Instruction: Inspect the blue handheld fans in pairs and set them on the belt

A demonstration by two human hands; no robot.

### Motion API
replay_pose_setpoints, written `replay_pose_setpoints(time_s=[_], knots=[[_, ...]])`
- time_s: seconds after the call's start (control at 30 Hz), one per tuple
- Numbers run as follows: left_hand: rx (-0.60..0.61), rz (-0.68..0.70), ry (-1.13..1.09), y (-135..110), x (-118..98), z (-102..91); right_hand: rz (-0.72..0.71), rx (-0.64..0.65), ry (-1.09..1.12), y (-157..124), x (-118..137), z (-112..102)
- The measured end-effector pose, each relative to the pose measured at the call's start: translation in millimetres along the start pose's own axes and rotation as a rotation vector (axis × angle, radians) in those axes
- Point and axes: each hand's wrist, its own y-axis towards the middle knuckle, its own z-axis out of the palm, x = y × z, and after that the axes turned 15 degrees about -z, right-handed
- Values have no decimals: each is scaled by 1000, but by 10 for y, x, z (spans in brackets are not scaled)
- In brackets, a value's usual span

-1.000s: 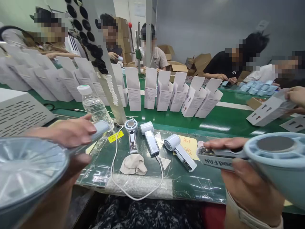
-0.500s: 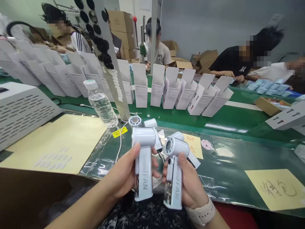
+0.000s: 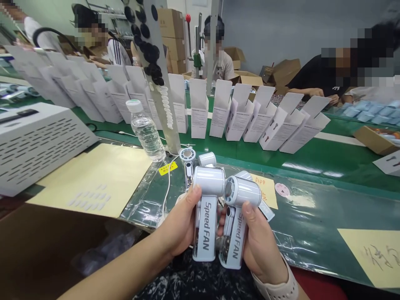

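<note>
My left hand [image 3: 179, 225] grips a pale blue handheld fan [image 3: 206, 208] marked "Speed FAN", held upright by its handle. My right hand [image 3: 261, 243] grips a second, identical fan [image 3: 237, 216] right beside it, the two handles nearly touching. Both are held over my lap at the near edge of the green bench [image 3: 312, 216]. Behind them on the bench lie more fans [image 3: 187, 160], partly hidden, and a white cable [image 3: 167, 189].
A water bottle [image 3: 145, 131] stands behind a yellow sheet [image 3: 100, 179] with small stickers. A white vented box [image 3: 34, 143] sits at left. A row of open white cartons [image 3: 225, 110] lines the belt. Several people work across the belt. A yellow note [image 3: 375, 254] lies at right.
The two fans came from close to the camera down in front of me, upright and side by side. In the last half second the view shifted slightly; the fans stay close together.
</note>
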Motion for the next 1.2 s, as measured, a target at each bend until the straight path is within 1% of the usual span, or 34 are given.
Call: replay_pose_setpoints(time_s=[0.13, 0.2, 0.37, 0.5, 0.63, 0.77, 0.87, 0.97, 1.07, 1.13, 1.2], knots=[[-110, -45, -37, 6, 31, 3, 12, 15, 17, -11, -46, -9], [-132, -42, -39, 15, 47, -7, 26, 25, 30, -10, -45, 7], [-107, 56, -5, 17, 57, -16, 61, 31, 78, 20, -9, 47], [-129, 58, -3, -6, 48, -7, 82, 5, 83, 40, -1, 44], [-126, 55, -8, -12, 47, 6, 90, 9, 92, 52, -13, 36], [-108, 168, -26, -6, 40, 30, 61, 9, 92, 61, -19, 31], [-130, 237, 7, -8, 33, 56, 81, 62, 73, 37, -37, 39], [-131, 266, 91, 3, 44, 70, 91, 170, 81, -25, -93, 81], [-154, 348, 192, 29, 62, 50, 90, 253, 99, -70, -127, 123], [-166, 386, 230, 41, 57, 16, 112, 280, 44, -43, -62, 89], [-152, 406, 234, 41, 24, -24, 96, 264, -143, 51, 113, -50]])
